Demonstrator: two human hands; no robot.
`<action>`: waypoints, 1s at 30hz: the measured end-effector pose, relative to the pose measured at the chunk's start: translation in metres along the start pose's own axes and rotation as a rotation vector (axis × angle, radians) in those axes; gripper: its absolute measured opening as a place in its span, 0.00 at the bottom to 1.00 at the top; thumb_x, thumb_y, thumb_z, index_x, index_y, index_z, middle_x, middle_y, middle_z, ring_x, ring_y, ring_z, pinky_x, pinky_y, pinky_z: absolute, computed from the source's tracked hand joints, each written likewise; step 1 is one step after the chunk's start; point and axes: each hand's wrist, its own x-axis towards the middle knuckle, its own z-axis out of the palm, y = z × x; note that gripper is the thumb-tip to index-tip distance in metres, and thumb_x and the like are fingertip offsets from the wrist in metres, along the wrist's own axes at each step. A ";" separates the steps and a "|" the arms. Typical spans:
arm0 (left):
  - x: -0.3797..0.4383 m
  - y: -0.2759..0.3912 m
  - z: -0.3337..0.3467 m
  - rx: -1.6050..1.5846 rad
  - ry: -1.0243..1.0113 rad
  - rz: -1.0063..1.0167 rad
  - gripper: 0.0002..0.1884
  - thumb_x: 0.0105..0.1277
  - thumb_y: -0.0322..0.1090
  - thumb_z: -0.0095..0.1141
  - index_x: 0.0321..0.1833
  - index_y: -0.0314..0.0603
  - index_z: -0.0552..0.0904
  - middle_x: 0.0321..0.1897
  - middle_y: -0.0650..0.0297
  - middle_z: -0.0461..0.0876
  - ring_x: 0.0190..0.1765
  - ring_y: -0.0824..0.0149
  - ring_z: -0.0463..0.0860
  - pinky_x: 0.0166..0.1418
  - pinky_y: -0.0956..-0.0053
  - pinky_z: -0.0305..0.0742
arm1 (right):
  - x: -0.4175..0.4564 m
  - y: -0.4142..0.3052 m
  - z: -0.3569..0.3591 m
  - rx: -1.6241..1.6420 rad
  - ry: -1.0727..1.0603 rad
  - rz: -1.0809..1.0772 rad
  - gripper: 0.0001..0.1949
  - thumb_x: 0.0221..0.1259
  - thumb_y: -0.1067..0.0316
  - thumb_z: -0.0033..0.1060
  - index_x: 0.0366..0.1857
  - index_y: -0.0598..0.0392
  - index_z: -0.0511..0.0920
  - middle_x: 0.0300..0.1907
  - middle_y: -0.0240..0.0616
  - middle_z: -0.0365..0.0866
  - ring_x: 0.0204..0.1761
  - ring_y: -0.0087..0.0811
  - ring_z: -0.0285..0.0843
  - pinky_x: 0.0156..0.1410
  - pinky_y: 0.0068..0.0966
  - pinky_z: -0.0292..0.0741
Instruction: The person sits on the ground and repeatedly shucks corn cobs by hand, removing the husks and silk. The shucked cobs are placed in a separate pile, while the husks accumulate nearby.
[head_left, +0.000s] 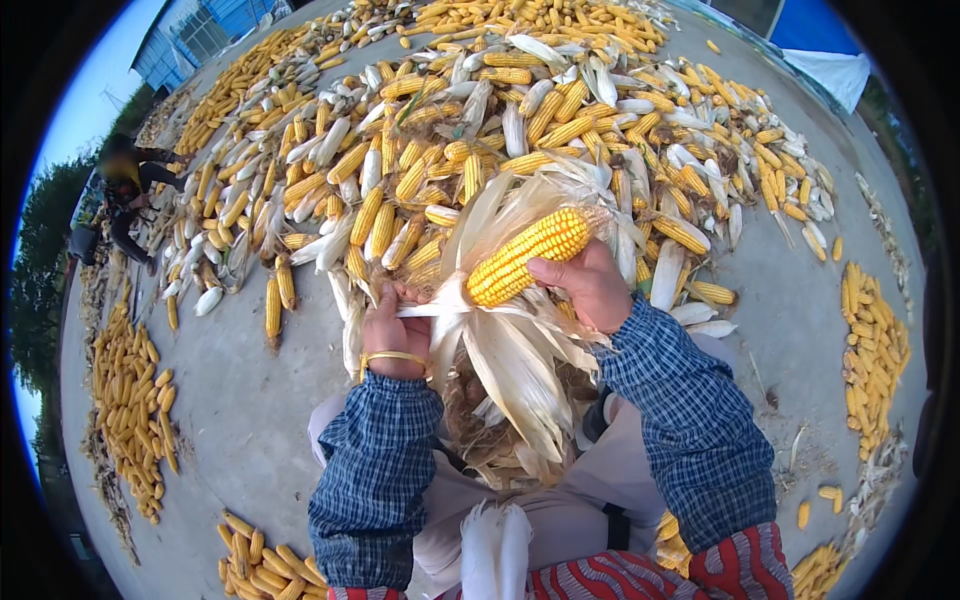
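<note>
An ear of corn with bare yellow kernels lies tilted between my hands, its tip up to the right. My right hand wraps around its upper half, thumb across the kernels. Pale dry husks are peeled back from its base and hang down and fan out behind it. At the base, my left hand grips the husk and stalk end; its fingers are partly hidden. A yellow bracelet circles the left wrist.
Ahead spreads a large heap of corn ears, some husked, some in white husks. Husked piles lie at left, lower left and right on the concrete ground. Loose husks lie between my legs. Another person sits at far left.
</note>
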 end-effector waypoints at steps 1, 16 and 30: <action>-0.001 0.000 0.001 0.004 0.008 -0.020 0.13 0.81 0.37 0.37 0.39 0.40 0.72 0.30 0.62 0.76 0.36 0.65 0.78 0.48 0.68 0.78 | -0.001 -0.007 -0.002 0.087 0.034 -0.011 0.20 0.62 0.71 0.67 0.56 0.62 0.74 0.52 0.39 0.82 0.53 0.29 0.80 0.60 0.28 0.76; 0.002 0.016 -0.005 0.371 0.249 0.151 0.32 0.64 0.38 0.63 0.70 0.39 0.67 0.66 0.53 0.67 0.68 0.58 0.67 0.69 0.53 0.61 | -0.012 -0.008 -0.008 -0.702 0.010 -0.071 0.15 0.58 0.68 0.71 0.47 0.64 0.81 0.42 0.40 0.86 0.45 0.28 0.84 0.54 0.28 0.79; -0.041 -0.058 0.034 1.304 -0.517 0.546 0.34 0.54 0.25 0.68 0.65 0.35 0.68 0.54 0.45 0.76 0.60 0.43 0.75 0.63 0.60 0.72 | -0.011 0.012 0.021 -1.010 0.050 -0.052 0.25 0.43 0.52 0.78 0.42 0.59 0.83 0.35 0.50 0.85 0.39 0.50 0.85 0.46 0.40 0.80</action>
